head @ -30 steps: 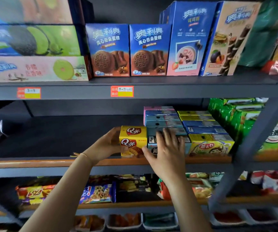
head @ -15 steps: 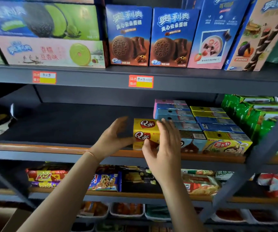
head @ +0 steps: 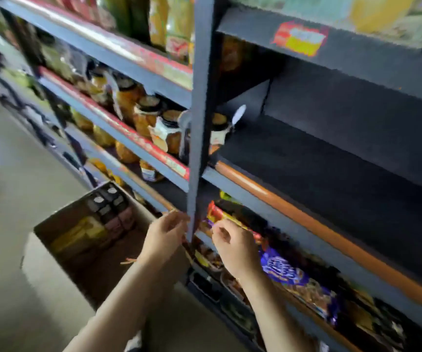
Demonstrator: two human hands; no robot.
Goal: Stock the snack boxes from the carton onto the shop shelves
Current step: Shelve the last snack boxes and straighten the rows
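Frame blurred, view tilted. Your left hand (head: 165, 235) and right hand (head: 235, 246) sit lower centre, either side of the grey upright post (head: 199, 110); both empty, fingers loosely curled, neither grip on anything. Carton (head: 83, 232) sits on the floor, lower left, open, snack boxes (head: 77, 235) inside. Dark shelf (head: 331, 161) at right is bare; jars (head: 151, 118) upper left.
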